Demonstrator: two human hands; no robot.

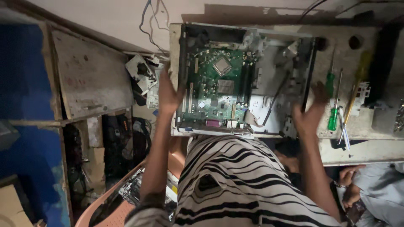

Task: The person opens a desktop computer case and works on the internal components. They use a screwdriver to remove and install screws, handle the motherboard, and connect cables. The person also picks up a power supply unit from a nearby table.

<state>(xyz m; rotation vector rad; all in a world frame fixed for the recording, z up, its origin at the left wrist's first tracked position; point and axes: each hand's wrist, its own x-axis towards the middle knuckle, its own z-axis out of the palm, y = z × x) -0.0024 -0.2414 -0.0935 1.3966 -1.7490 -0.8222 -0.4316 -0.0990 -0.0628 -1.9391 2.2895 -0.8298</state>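
Striped in black and white, the person's shirt point(235, 180) filled the bottom of the view, nearest the camera, with both bare forearms reaching up from it. Beyond it lay an open computer case point(294, 94), flat on a worn workbench point(378, 126) against the wall. The left hand point(168, 94) was pressed against the case's left side wall, its fingers spread and stretched upward along the edge. The right hand point(311, 111) lay open against the case's right edge, fingers spread and pointing up; whether it gripped the metal or only rested on it could not be told.

Inside the case, a green motherboard point(216, 86) filled the left half, with a square silver processor point(222, 66) near its top. The right half showed bare grey metal, with a dark rod point(275, 98) lying slantwise across it.

Just right of the case, on the bench, lay two green-handled screwdrivers point(333, 117) and a yellow-handled one point(362, 71), roughly parallel and close together. Cables point(149, 21) hung down the wall above the case's left corner. To the left stood rough wooden boards point(90, 75) and a blue surface point(23, 67), with a heap of scrap parts point(141, 73) between the boards and the case. Below the left arm, a pink plastic chair point(122, 206) held another circuit board point(132, 189). At the lower right, another person's hand point(349, 174) and pale sleeve point(383, 189) showed under the bench edge.
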